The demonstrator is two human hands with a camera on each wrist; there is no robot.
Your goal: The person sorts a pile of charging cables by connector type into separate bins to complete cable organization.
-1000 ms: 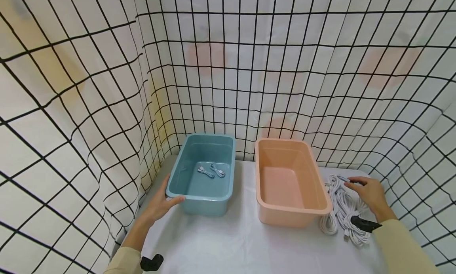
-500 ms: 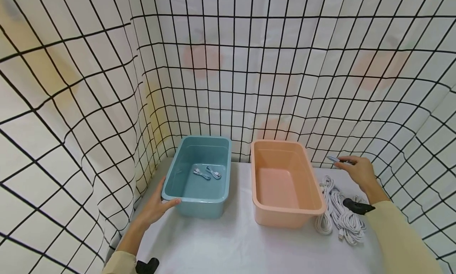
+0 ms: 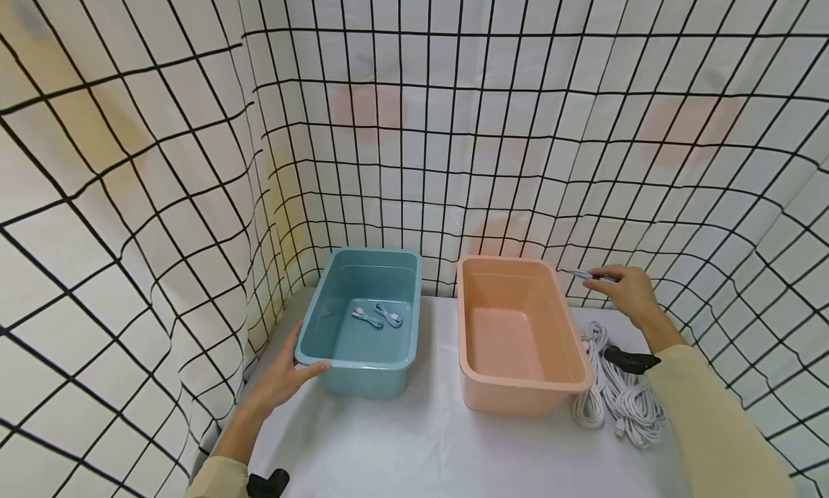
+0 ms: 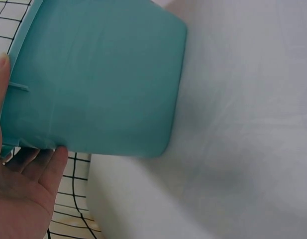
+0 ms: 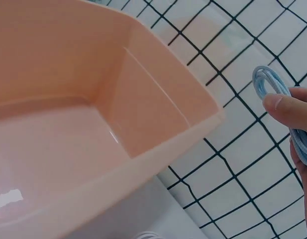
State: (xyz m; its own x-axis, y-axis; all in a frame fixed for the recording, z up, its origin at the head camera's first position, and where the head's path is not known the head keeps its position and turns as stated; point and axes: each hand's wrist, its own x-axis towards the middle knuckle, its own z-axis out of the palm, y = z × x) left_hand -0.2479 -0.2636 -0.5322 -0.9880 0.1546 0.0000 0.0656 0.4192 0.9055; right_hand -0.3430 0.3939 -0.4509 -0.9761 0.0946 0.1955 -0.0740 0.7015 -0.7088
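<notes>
Between the thumb and fingers of my right hand is a small coiled light-blue cable. That hand is raised off the table, just right of the far end of the peach bin. My left hand grips the near left corner of the teal bin, thumb at the front rim and fingers along the side. Inside the teal bin lie two small bundled cables, the left cable and the right cable, apart from each other. The peach bin shows nothing on its floor.
Several coiled white cables lie in a heap against the right side of the peach bin, partly under my right forearm. Black netting over white cloth walls the table at the back and sides. White cloth covers the tabletop.
My right hand has lifted the light-blue cable from beside the white heap and carried it up and left toward the peach bin. The left hand stays on the teal bin.
</notes>
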